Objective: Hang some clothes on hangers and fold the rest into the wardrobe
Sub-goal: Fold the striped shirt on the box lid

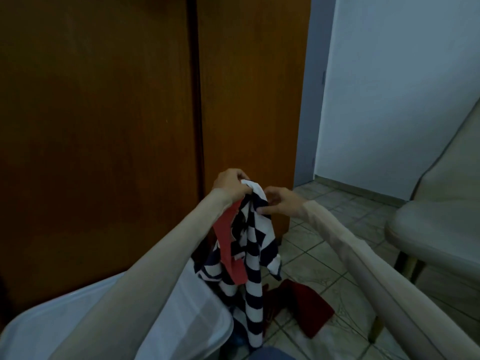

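Note:
A navy-and-white striped garment (253, 255) hangs in the air in front of the closed brown wardrobe (117, 113). My left hand (230, 184) grips its top, bunched together with a red cloth (228, 245) that dangles beside the stripes. My right hand (279, 201) pinches the striped fabric just to the right, a little lower. A dark red garment (309, 307) lies on the tiled floor beneath the hanging clothes. No hanger is in view.
A translucent white plastic bin (197, 320) stands at the lower left, under my left arm. A chair with a pale cushioned seat (428, 229) is at the right. Beige floor tiles (324, 203) and a white wall (389, 100) lie beyond the wardrobe's right edge.

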Available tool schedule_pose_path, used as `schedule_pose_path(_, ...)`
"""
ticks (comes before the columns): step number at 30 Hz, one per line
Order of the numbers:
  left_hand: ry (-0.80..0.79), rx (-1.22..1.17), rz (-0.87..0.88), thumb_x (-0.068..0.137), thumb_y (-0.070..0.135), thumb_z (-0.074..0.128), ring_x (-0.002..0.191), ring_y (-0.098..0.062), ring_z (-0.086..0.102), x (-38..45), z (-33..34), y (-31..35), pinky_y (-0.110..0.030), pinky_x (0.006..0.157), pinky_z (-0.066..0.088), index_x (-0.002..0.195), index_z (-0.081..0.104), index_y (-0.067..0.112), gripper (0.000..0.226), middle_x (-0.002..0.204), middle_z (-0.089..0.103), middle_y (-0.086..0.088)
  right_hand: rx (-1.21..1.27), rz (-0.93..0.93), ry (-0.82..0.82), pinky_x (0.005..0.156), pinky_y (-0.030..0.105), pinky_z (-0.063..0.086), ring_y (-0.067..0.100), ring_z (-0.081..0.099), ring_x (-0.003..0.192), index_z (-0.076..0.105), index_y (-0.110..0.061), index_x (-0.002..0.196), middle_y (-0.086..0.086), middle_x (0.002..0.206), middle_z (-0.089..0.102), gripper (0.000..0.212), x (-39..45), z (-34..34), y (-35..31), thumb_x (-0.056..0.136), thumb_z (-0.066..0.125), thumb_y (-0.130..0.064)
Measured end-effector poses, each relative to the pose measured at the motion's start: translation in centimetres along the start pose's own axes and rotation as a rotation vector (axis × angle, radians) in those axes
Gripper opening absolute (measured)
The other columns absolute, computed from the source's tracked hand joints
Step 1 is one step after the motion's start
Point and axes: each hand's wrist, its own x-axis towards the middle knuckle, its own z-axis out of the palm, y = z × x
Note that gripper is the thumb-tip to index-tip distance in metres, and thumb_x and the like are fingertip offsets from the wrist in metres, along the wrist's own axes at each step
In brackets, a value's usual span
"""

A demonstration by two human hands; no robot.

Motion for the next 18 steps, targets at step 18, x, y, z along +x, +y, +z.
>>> schedule_pose_path(18, -0.511, -0.132, -0.183, 0.083, -0.006, 0.059, 0.105, -0.017, 0.049, -6.4, 7.3, -9.0, -0.024, 0.081, 0.046, 0.137, 0.035, 0.016, 0.063, 0.116, 0.046, -0.006, -0.08, -0.068, 0.539, 0.06, 0.03, 0.038, 0.022, 0.055, 0.076, 0.053, -0.015, 0.087, 0.007, 0.082, 0.06, 0.006, -1.9, -2.8, -1.7, 0.088, 0.054, -0.02)
